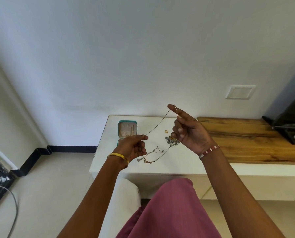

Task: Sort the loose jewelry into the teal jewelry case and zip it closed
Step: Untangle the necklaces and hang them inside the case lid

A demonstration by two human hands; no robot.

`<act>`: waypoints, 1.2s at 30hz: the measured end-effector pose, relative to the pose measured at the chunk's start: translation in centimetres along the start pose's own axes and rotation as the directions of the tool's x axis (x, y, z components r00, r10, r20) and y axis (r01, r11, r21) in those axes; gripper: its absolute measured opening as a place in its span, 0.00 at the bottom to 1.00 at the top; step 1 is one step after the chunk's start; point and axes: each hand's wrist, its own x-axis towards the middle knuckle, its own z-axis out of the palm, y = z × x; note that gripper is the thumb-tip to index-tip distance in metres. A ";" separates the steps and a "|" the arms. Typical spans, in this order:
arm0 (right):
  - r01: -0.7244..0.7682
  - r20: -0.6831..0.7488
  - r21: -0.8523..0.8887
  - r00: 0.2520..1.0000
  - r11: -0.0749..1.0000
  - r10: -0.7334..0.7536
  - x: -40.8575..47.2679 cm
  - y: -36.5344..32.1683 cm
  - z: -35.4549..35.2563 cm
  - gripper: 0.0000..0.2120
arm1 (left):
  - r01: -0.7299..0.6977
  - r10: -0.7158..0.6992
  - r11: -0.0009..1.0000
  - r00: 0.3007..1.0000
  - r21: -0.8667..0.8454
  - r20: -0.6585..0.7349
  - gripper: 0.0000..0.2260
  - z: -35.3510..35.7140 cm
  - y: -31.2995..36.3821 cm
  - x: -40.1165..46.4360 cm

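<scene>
— Holding what, and where?
— Pinching a thin chain (158, 125) in the left hand (132, 146), fingers (144, 137) pressed together on it; draping it over the raised right hand (189, 131), index finger (173, 109) extended, the rest curled.
— Hanging taut?
— Stretching between both hands, above the white surface (109, 152), trailing down toward the loose jewelry (172, 140).
— And the teal jewelry case (127, 130)?
— Lying open just behind the left hand.

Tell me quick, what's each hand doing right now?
Left hand: pinching the thin chain at its lower end.
Right hand: holding the same chain's upper end, draped over its raised finger, other fingers curled.
</scene>
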 end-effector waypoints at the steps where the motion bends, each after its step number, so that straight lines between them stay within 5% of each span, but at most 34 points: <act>1: 0.017 0.021 0.000 1.000 1.000 -0.017 -0.1 -0.1 0.2 0.20 | -0.036 0.036 0.999 0.999 0.038 -0.003 0.07 0.3 0.1 0.0; 7: 0.062 0.131 0.062 0.989 0.996 -0.070 0.1 -0.6 1.3 0.26 | -0.231 0.250 0.914 0.968 0.333 -0.016 0.09 1.9 -0.5 0.1; 17: 0.082 0.058 0.013 0.995 0.997 -0.083 -0.2 0.3 2.4 0.33 | -0.444 0.480 0.798 0.877 0.407 0.017 0.13 4.0 -2.0 -1.0; 22: 0.072 0.037 -0.038 0.997 0.997 -0.071 0.0 0.2 2.8 0.37 | -0.451 0.479 0.762 0.875 0.464 0.064 0.06 4.5 -1.8 -0.7; 28: 0.076 -0.046 -0.295 0.995 0.953 -0.093 -0.1 -0.3 2.9 0.22 | -0.486 0.502 0.696 0.856 0.529 0.125 0.06 4.5 -1.7 -1.0; 36: -0.129 -0.179 -0.660 0.984 0.740 0.011 0.2 0.5 1.1 0.16 | -0.511 0.490 0.741 0.855 0.436 0.170 0.12 4.8 -0.8 -1.8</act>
